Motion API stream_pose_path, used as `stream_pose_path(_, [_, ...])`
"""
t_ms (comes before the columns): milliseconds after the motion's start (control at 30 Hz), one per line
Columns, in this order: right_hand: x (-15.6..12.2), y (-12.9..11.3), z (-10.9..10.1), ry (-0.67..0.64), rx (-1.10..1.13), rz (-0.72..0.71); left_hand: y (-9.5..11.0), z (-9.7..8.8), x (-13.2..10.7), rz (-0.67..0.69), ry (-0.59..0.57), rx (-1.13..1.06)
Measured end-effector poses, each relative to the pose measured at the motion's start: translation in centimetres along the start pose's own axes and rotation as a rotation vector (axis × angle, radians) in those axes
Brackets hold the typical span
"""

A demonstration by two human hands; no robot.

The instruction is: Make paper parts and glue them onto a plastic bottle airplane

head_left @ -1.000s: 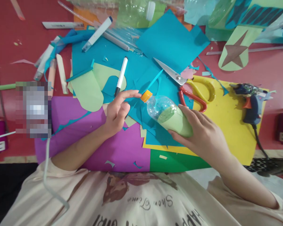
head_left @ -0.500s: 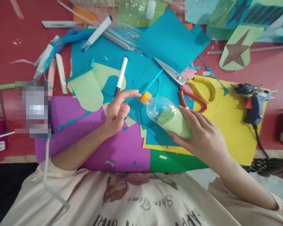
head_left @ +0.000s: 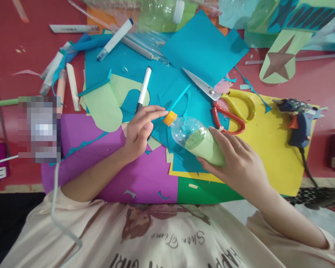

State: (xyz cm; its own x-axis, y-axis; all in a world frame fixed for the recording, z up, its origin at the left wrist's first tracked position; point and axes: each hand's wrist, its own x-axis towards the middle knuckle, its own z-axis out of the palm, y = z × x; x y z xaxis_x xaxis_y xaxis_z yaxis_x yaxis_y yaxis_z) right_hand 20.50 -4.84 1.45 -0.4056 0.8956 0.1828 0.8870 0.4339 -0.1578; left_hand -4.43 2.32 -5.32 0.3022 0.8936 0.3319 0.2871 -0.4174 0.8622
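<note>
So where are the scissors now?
In the head view, the scissors lie right of centre, beyond the bottle and the right hand, handles reaching onto yellow paper.

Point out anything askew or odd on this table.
Paper scraps lie scattered over the purple sheet, looking untidy. A pixelated patch at left hides detail. The bottle in the right hand shows no clear damage.

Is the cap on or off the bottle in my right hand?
On: the orange cap sits over the neck of the bottle held in your right hand. How tightly it's screwed, I cannot tell.
</note>
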Motion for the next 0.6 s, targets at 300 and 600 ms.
stream_pose_path(300, [0.0, -0.1, 0.0, 0.017, -0.001, -0.007, 0.6, 0.1, -0.1, 0.055, 0.042, 0.001])
stream_pose_path(600, [-0.2, -0.3, -0.1, 0.025, -0.008, -0.004, 1.1, 0.0, 0.3, 0.055, 0.013, -0.002])
